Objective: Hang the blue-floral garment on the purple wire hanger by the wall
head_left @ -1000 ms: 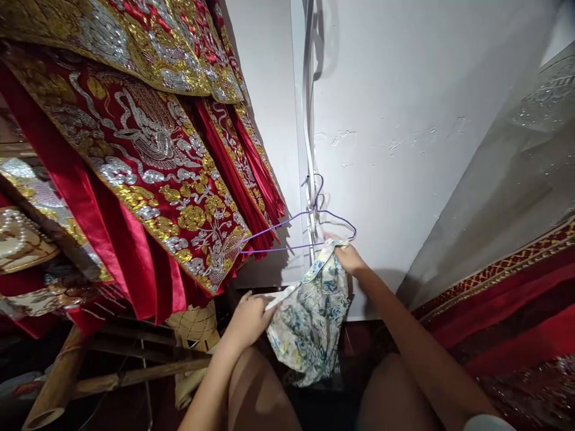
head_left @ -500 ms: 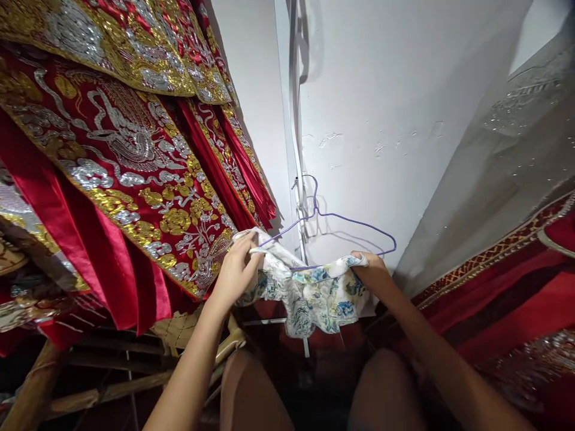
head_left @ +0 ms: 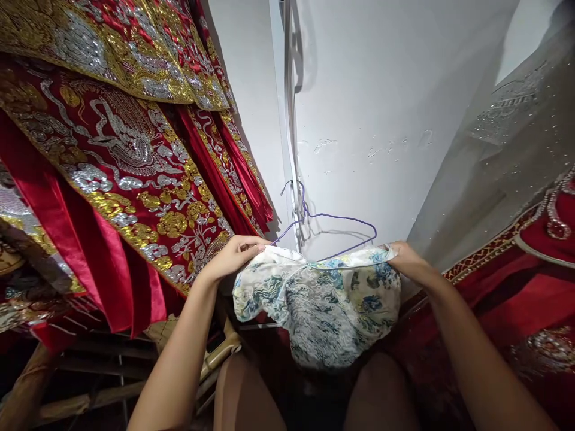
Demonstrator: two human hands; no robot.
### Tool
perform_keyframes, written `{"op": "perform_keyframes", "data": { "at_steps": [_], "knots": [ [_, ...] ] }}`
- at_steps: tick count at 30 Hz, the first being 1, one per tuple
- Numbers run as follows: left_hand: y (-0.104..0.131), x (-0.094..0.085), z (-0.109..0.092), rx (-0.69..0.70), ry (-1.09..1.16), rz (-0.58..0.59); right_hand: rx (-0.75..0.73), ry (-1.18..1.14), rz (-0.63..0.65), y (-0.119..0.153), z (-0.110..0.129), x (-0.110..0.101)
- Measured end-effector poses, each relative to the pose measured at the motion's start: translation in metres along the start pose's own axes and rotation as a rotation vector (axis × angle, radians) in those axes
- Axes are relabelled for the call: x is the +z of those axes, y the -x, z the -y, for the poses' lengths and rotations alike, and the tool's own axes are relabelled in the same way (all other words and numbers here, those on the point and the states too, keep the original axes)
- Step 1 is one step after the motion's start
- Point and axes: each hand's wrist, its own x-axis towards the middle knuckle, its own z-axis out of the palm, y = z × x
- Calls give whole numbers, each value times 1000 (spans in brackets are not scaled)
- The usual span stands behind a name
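Note:
A short white garment with blue and green floral print and a textured grey-blue middle panel is stretched between my hands. My left hand pinches its upper left edge, with thumb and fingers pressed together over the cloth. At the upper right edge my right hand grips the fabric; some of its fingers are hidden behind it. A thin purple hanger stands behind the garment, its lower left part hidden by the cloth. The hanger's hook lies against a narrow white vertical strip on the wall.
Red embroidered costumes with gold and silver sequins hang at the left. A white wall is ahead. More red fabric and a clear plastic sheet are at the right. Bamboo furniture stands low on the left.
My hands have moved apart, spreading the garment wider, and its textured panel now hangs open and lower. The hanger sits slightly farther left in view, with its right end clear of my right hand.

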Motion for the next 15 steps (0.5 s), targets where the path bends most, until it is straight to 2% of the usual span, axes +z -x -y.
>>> {"op": "perform_keyframes", "data": {
  "at_steps": [4,9,13,15],
  "knots": [
    [-8,1,17,-73,289,-45,-146,-78,-156,-16,-4,2],
    [-12,13,32,-157,590,-78,-205,11,-94,-25,-11,19],
    [-15,20,33,-135,717,-47,-206,-32,-296,-25,-14,25],
    [-17,22,32,-135,750,-14,-213,-62,-337,-27,-14,24]
  ]
}}
